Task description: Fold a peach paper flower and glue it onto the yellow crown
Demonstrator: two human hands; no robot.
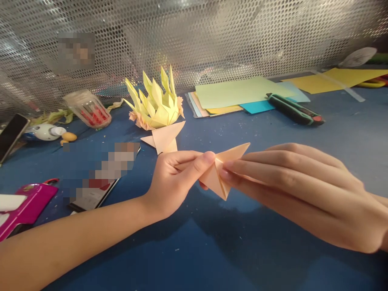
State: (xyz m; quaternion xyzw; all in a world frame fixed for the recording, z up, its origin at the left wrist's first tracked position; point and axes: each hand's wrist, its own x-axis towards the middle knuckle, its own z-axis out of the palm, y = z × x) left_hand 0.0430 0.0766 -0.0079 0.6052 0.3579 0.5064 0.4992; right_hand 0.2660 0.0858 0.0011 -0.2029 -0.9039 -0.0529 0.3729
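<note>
A small peach folded paper piece [218, 180], with pointed flaps up and down, is held above the blue table between both hands. My left hand [176, 182] pinches its left side, thumb on top. The fingers of my right hand [303, 190] press together on its right side. Behind my left hand lies another peach folded paper piece [165, 137], pointed at its ends. Just beyond it stands a yellow folded-paper flower [159, 105] with upright spiky petals and peach pieces around its base.
Coloured paper sheets [236, 93] and a dark green cutter [294, 110] lie at the back right. On the left are a phone [97, 194], a magenta object [33, 202] and a jar [89, 110]. Perforated metal [230, 40] rises behind the table [188, 258].
</note>
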